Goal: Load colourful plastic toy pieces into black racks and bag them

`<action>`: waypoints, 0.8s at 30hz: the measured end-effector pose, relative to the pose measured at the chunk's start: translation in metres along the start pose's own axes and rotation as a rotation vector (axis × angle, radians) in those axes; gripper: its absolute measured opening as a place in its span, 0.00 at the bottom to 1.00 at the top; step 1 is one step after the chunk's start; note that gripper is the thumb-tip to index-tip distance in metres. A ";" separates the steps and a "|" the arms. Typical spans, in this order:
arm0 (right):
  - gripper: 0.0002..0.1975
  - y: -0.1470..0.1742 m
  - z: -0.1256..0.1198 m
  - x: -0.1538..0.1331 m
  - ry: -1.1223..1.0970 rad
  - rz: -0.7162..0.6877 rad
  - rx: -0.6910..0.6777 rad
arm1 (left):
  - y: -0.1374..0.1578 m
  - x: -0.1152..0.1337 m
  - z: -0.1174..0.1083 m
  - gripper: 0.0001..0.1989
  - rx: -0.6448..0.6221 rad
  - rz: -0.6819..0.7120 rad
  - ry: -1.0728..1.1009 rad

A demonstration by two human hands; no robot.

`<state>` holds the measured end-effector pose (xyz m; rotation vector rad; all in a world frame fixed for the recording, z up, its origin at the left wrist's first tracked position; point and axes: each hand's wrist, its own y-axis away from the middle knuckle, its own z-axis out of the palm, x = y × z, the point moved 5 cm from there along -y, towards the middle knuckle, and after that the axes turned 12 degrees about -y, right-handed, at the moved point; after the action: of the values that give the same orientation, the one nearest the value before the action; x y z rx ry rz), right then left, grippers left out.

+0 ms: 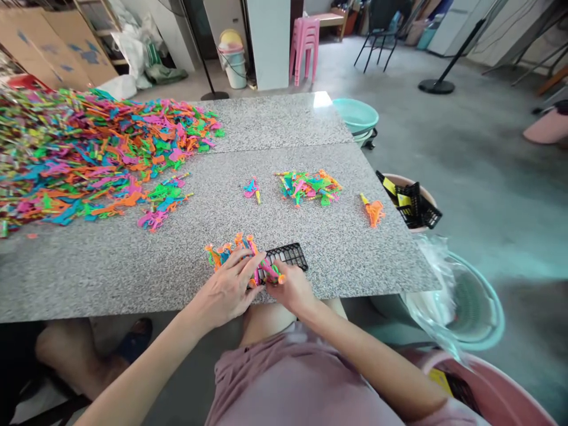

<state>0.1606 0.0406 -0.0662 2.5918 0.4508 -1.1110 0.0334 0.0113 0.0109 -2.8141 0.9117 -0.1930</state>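
Fingers of the left hand point(228, 293) lay close together over a row of bright toys point(222, 255), thumb on the near side, holding them against one black tray point(293, 255). The right hand point(293, 290) was drawn narrow at one pink toy point(268, 270); its fingertips were hidden, so whether they gripped it I could not tell. Handling it well called, I judged, for a light left palm to stop the row springing up, and a right thumb guiding the toy in flat. Five orange cups showed along the row's far side. The tray lay near the front edge of the table point(133, 266). One pink tub point(506, 378) and one green basket point(496, 302) stood to the right. Beyond the tray lay one orange toy point(374, 213), one mixed pile point(308, 188) and one small bunch point(251, 188); leftward, one heap point(110, 154), past counting. Farther off stood one basin point(355, 113), one stack of pink stools point(305, 42) and one black chair point(385, 26).
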 end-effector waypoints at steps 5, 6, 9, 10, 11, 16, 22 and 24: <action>0.15 0.005 -0.003 -0.026 0.126 0.047 -0.149 | -0.003 -0.001 -0.001 0.30 0.029 -0.009 0.052; 0.17 0.005 -0.003 -0.031 0.138 0.049 -0.158 | -0.004 0.000 -0.002 0.28 0.022 0.005 0.059; 0.17 0.006 -0.003 -0.038 0.140 0.048 -0.155 | -0.005 0.003 -0.006 0.22 0.010 0.051 0.054; 0.17 0.007 -0.002 -0.037 0.131 0.049 -0.151 | -0.005 0.003 -0.008 0.20 0.008 0.054 0.043; 0.16 0.008 -0.001 -0.036 0.117 0.051 -0.149 | -0.004 0.003 -0.008 0.19 0.000 0.051 0.032; 0.15 0.006 0.001 -0.025 0.068 0.047 -0.146 | -0.005 0.000 -0.006 0.19 -0.016 0.045 0.009; 0.17 0.004 0.010 -0.034 0.098 -0.016 -0.144 | -0.004 -0.003 -0.003 0.19 0.080 0.095 -0.107; 0.17 0.004 0.010 -0.028 0.044 -0.045 -0.154 | -0.004 -0.005 -0.002 0.18 0.104 0.139 -0.129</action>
<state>0.1371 0.0282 -0.0516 2.4875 0.5835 -0.9930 0.0311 0.0173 0.0129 -2.6221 1.0309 -0.0379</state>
